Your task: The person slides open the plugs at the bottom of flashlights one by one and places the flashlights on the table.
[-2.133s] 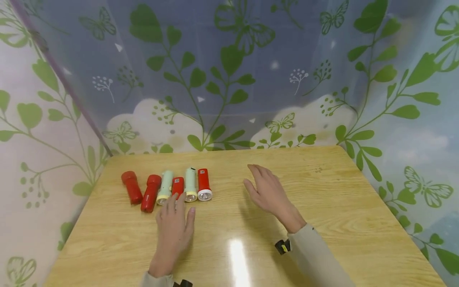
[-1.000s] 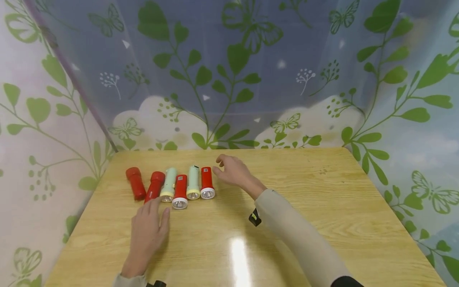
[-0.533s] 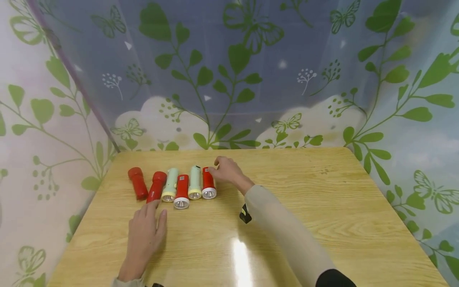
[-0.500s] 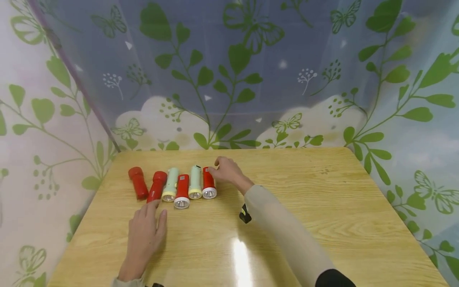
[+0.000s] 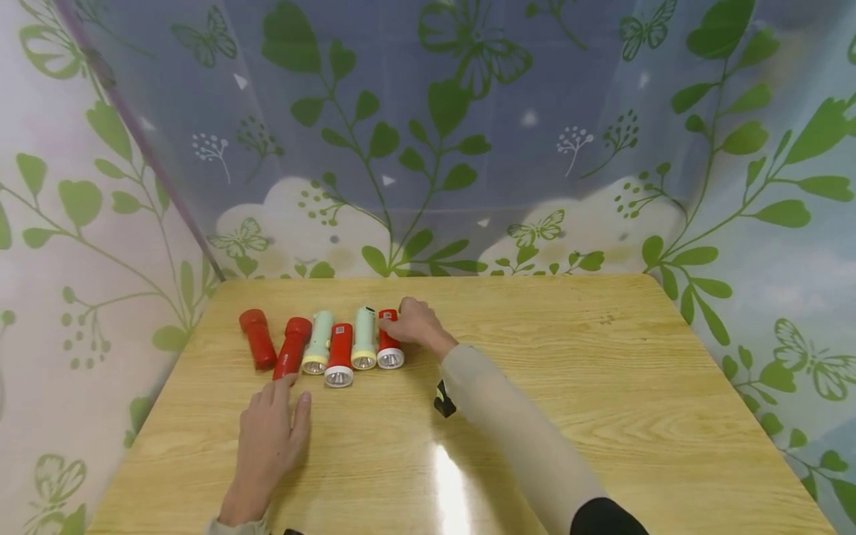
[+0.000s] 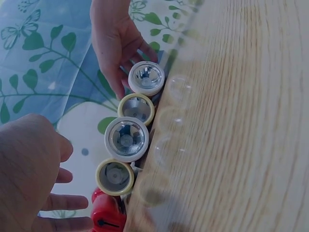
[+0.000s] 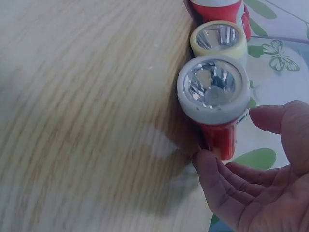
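In the head view, a row of flashlights lies on the table. My right hand (image 5: pixel 417 324) is at the rightmost red flashlight (image 5: pixel 390 342), thumb over its barrel. The right wrist view shows this red flashlight (image 7: pixel 221 140) between my spread thumb and fingers, its white-rimmed lens toward the camera. My left hand (image 5: pixel 267 438) lies with loosely extended fingers, fingertips right at the near end of an all-red flashlight (image 5: pixel 292 349). Between them are a pale green flashlight (image 5: pixel 319 342), a red one with a white rim (image 5: pixel 341 347) and another pale green flashlight (image 5: pixel 365 338).
Another all-red flashlight (image 5: pixel 258 340) lies at the row's left end. The wooden table (image 5: pixel 568 386) meets a leaf-patterned curtain (image 5: pixel 428 186) behind and at both sides. Light glares off the tabletop near the front.
My right hand has moved left from beside the row to the rightmost red flashlight. My left hand has drawn left, off the middle red flashlight. The flashlights keep their places.
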The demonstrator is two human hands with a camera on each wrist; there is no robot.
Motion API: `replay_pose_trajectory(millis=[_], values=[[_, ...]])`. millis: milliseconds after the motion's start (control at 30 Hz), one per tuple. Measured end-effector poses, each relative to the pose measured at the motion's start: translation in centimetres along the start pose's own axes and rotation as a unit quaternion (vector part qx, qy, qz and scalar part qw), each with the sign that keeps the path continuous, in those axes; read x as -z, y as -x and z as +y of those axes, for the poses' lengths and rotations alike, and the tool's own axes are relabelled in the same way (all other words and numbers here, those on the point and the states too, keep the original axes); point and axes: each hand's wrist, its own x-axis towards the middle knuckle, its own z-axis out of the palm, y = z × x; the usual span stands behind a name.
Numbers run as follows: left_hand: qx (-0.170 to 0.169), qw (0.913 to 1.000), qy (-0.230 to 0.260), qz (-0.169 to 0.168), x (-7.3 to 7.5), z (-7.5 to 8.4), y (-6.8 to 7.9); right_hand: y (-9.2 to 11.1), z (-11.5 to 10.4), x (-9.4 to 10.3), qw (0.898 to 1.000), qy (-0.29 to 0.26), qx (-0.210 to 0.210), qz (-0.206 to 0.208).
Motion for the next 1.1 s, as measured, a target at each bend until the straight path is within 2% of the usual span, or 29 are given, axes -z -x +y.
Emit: replay_pose_trajectory(millis=[333,600,867,1100], values=[[0.006,1.0,-0.006,-0.001,-0.4,0.1,0.1,-0.1,-0.4,-1.2,0.999,0.034,-0.03,0.011],[-0.007,0.9999,-0.001,0.014,-0.6,0.2,0.1,-0.1,-0.8,-1.5,0.999,0.041,-0.029,0.015],[-0.009,0.9999,0.007,0.008,-0.7,0.4,0.0,-0.5,-0.6,-1.7,0.999,0.007,-0.048,0.019],[-0.024,0.9994,0.013,0.022,-0.7,0.6,0.0,-0.3,-0.4,-1.6,0.998,-0.018,-0.049,0.022]])
